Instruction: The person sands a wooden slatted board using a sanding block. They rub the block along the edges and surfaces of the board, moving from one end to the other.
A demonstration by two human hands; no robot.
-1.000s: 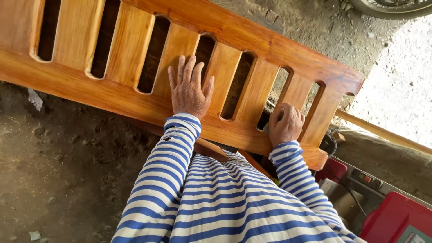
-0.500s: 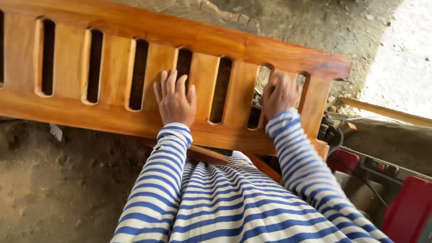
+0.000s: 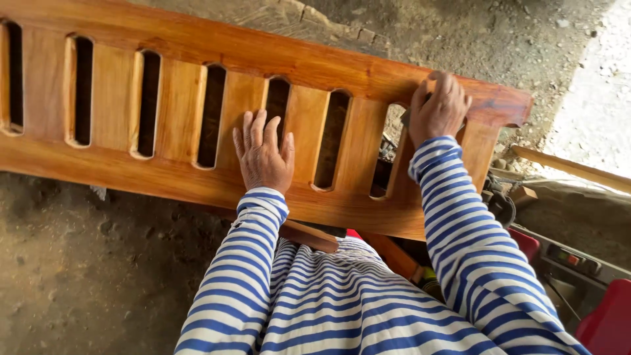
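Note:
A long orange-brown wooden panel (image 3: 177, 39) with upright slats and narrow slots lies across in front of me. My left hand (image 3: 263, 158) rests flat on one slat near the lower rail, fingers spread. My right hand (image 3: 439, 108) is at the top of the second-to-last slat, against the upper rail near the panel's right end. Its fingers are curled over a small grey piece, apparently sandpaper (image 3: 406, 119), and press it on the wood. Most of that piece is hidden under the hand. Both sleeves are blue-and-white striped.
Bare dirt floor (image 3: 98, 263) lies to the left and below. A wooden support bar (image 3: 309, 235) sticks out under the panel. At the right are a pale wooden pole (image 3: 572, 167), a red case (image 3: 608, 315) and a grey machine part (image 3: 572, 260).
My right hand has slid from the lower rail up the slat to the upper rail, still closed on the grey piece. My left hand has stayed flat on its slat.

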